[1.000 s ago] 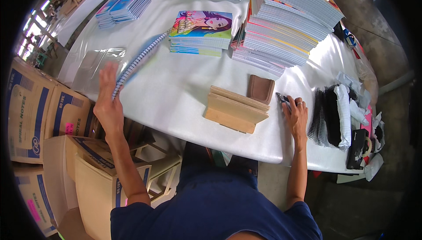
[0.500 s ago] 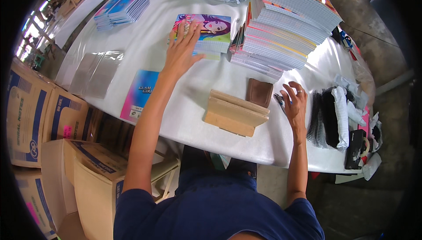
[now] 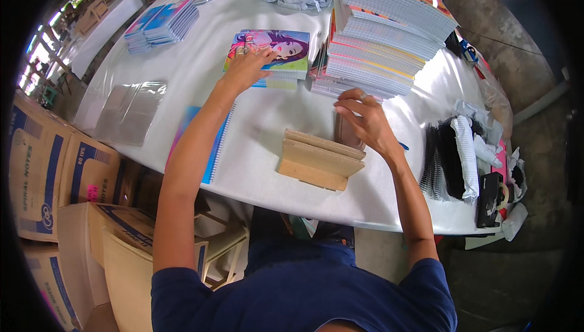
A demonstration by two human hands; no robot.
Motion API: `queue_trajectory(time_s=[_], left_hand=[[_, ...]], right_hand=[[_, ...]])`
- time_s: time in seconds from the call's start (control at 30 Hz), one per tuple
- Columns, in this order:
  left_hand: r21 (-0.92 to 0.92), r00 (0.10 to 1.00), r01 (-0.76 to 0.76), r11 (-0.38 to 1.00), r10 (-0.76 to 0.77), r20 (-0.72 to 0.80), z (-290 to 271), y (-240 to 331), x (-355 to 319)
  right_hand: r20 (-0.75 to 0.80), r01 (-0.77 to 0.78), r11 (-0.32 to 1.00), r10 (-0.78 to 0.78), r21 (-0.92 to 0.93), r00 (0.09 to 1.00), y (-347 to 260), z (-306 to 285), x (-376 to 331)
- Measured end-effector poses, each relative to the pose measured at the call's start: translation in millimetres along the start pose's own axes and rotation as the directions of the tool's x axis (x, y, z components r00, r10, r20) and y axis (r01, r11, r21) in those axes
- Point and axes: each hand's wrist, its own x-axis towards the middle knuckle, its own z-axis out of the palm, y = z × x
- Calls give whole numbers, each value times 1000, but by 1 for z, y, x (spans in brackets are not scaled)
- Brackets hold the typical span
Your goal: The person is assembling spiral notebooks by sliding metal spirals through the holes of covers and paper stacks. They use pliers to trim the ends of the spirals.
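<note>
My left hand (image 3: 245, 69) rests on the near left part of a small stack of spiral notebooks (image 3: 286, 52) with a colourful cover of a long-haired figure; its fingers are apart. Above the brown leather-like block (image 3: 346, 135), my right hand (image 3: 365, 119) hovers with bent, parted fingers and nothing visible in it. Just in front stands a folded cardboard piece (image 3: 321, 160). Beneath my left forearm lies a blue and pink spiral notebook (image 3: 214, 143), partly hidden. A small blue-tipped tool (image 3: 403, 146) shows beside my right wrist.
Tall notebook stacks (image 3: 389, 40) rise at the back right. Blue notebooks (image 3: 163, 23) sit far left, with clear plastic sleeves (image 3: 131, 113) nearer. Black spiral coils (image 3: 447, 160) and crumpled wrapping lie right. Cardboard boxes (image 3: 38, 167) stand left of the white table (image 3: 255, 177).
My right hand has moved left and away from me, from beside the small tool to above the brown block. On the notebook stack, my left hand has drawn slightly nearer, fingers more bent.
</note>
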Motion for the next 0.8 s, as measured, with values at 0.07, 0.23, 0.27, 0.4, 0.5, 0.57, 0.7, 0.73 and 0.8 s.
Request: queue_trajectory(time_s=[0.07,0.23,0.27,0.4,0.5,0.57,0.7,0.73,0.8], left_hand=[[-21,998,-61,998,61,1,-3,-7,2],[-186,983,-38,982,70,172,-38,-17,6],[-197,990,-24,980,51,130,-40,-12,2],[-287,992,-101,953,75,-99,-32,24,-44],[-387,929,-68,920,-83,-361,-19,35,-90],[-480,766,-29,877,-289,-574,-14,36,-102],[-916,781,-325,235,-479,-400,-40,68,-105],[-938,902,-320,-131,-345,-259,-41,73,-104],[-948,977,-204,-246,-110,-181,-34,77,-102]], right_hand=[[56,64,998,-64,1,996,4,9,15],[383,-521,646,356,558,852,8,24,57],[506,-654,309,441,690,742,8,26,67],[545,-598,-6,418,802,727,9,38,99],[378,-515,339,393,788,838,7,41,86],[270,-403,585,305,704,913,-37,9,61],[52,-305,827,319,473,946,-52,-38,-26],[9,-313,818,353,483,936,-45,-39,-49],[-81,-286,784,391,551,917,-39,-35,-81]])
